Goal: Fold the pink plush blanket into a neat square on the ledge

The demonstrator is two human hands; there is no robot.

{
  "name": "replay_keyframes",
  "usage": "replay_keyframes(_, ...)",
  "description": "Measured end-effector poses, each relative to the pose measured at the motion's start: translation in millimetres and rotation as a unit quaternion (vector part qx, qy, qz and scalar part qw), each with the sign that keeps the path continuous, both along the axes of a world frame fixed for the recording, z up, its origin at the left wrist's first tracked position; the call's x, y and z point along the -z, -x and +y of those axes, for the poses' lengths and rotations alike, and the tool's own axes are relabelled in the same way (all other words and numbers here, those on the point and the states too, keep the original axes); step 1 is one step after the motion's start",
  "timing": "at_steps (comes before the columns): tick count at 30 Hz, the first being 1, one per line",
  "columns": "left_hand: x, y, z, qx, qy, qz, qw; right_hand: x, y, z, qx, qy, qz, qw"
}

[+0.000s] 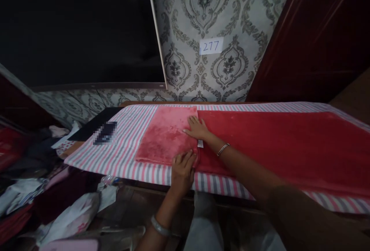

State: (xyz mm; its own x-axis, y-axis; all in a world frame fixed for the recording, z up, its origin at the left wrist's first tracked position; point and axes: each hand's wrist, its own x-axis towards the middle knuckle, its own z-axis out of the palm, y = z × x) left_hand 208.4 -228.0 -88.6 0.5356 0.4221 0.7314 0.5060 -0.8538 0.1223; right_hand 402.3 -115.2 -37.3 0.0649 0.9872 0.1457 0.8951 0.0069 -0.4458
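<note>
Rests right hand [197, 128] spread on folded pink fleece [166, 133], atop striped sheet [128, 137], adjoining red cloth [277, 139]; bends left hand [182, 169] over near-right corner, cannot tell whether pinching. Could skew folded layers by pushing unevenly; could drag striped sheet along through friction.

I note a sheet [130, 124] on the table [72, 149]; upon it, a long cloth section [274, 139] toward the right edge, a short cloth section [164, 135] adjoining at left, a blurred item [105, 133] near the left edge.
</note>
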Motion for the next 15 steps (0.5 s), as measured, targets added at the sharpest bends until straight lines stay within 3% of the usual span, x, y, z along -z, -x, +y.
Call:
replay_keyframes(4, -0.6, 3.6, -5.7, 0.016, -0.005, 0.006, 1.0, 21.7, -2.6, -13.0, 0.025, 0.039, -0.025, 0.999)
replay_keyframes(9, 2.9, 4.2, -19.3, 0.03, 0.0, 0.052, 0.998, 22.6, -4.3, -11.8, 0.024, 0.039, -0.023, 0.999)
replay_keyframes(12, -0.8, 5.9, -23.9, 0.048, 0.036, 0.045, 0.997, 20.9, -3.3, -11.4, 0.021, 0.036, -0.011, 0.999)
replay_keyframes(15, -15.1, 7.0, -15.8, 0.047, 0.103, -0.031, 0.993, 21.7, -6.8, -10.6, 0.02, 0.027, 0.056, 0.998)
